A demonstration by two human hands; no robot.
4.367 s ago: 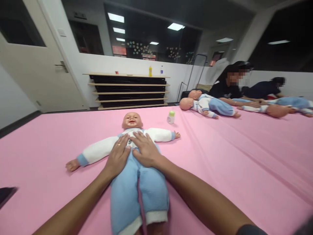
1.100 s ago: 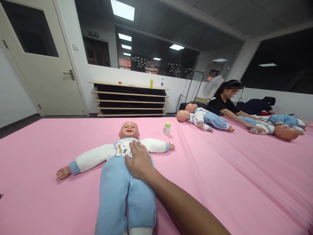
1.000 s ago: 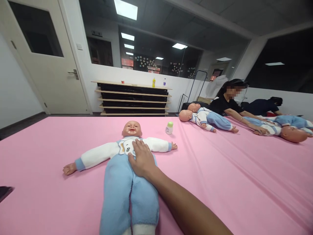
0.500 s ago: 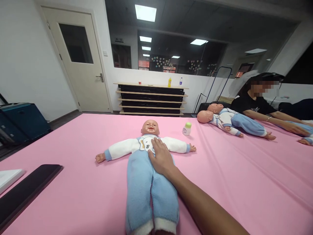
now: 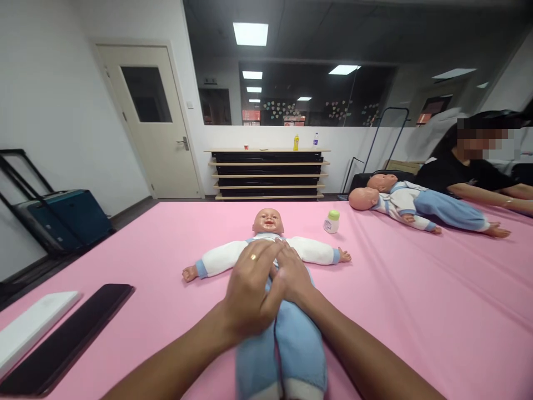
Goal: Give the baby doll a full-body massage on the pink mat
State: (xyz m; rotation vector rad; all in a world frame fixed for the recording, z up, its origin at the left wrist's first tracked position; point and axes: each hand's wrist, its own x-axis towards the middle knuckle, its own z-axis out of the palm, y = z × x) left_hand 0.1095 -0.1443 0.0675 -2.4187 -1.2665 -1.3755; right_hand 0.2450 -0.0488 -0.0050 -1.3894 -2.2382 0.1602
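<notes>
A baby doll (image 5: 281, 344) in a white top and light-blue trousers lies face up on the pink surface, head at the far end, arms spread. My right hand (image 5: 293, 272) rests palm down on its chest, fingers stretched out. Beside it, my left hand (image 5: 250, 291), with a ring on one finger, also lies over the chest, its fingers stretched and slightly bent and its thumb touching my right hand. Both hands hide most of the doll's front picture. Neither hand grasps anything. A small white bottle with a green cap (image 5: 332, 222) stands near the doll's right-side arm.
Two more dolls (image 5: 433, 205) lie at the right, beside a person in black (image 5: 441, 166). A white box (image 5: 35, 325) and a dark flat case (image 5: 69, 339) are on the pink surface (image 5: 395, 311) at the left. A blue suitcase (image 5: 66, 219) stands beyond.
My left hand has come into view and onto the doll's chest, next to my right hand, which stays there. The view has shifted left.
</notes>
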